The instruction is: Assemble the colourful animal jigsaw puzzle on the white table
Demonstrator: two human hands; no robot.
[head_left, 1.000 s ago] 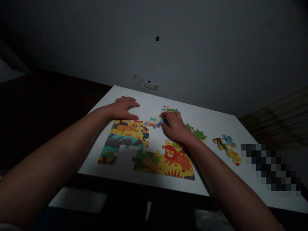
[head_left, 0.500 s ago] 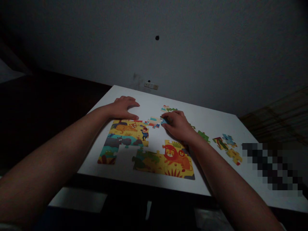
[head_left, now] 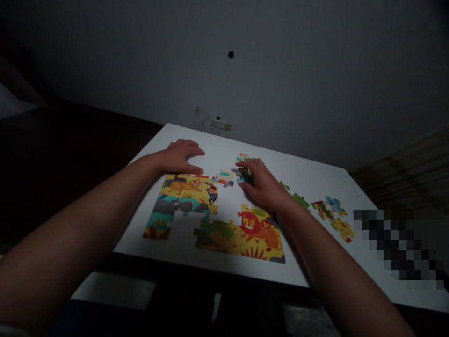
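Note:
My left hand [head_left: 182, 157] lies on the white table [head_left: 157, 152] with fingers spread, holding nothing. Its thumb rests by the top edge of a joined puzzle section [head_left: 185, 201] showing a leopard and a hippo. My right hand [head_left: 261, 182] grips a partly hidden, blue and dark puzzle piece [head_left: 244, 176] between thumb and fingers. Just left of it lies a pale blue, white and red puzzle piece [head_left: 225, 178], against the section's upper right corner. Nearer me, a second joined section [head_left: 245, 234] shows lions and a green crocodile.
Green puzzle pieces [head_left: 300, 201] lie beyond my right wrist, partly covered. Farther right are several loose pieces, among them a blue one [head_left: 335, 204] and a yellow one [head_left: 343, 229]. A pixelated dark patch [head_left: 396, 248] covers the table's right side. A wall socket [head_left: 221, 125] is behind.
My right hand has shifted slightly right, away from the pale piece, and its thumb and index finger stand wider around the puzzle piece. My left hand stays in place.

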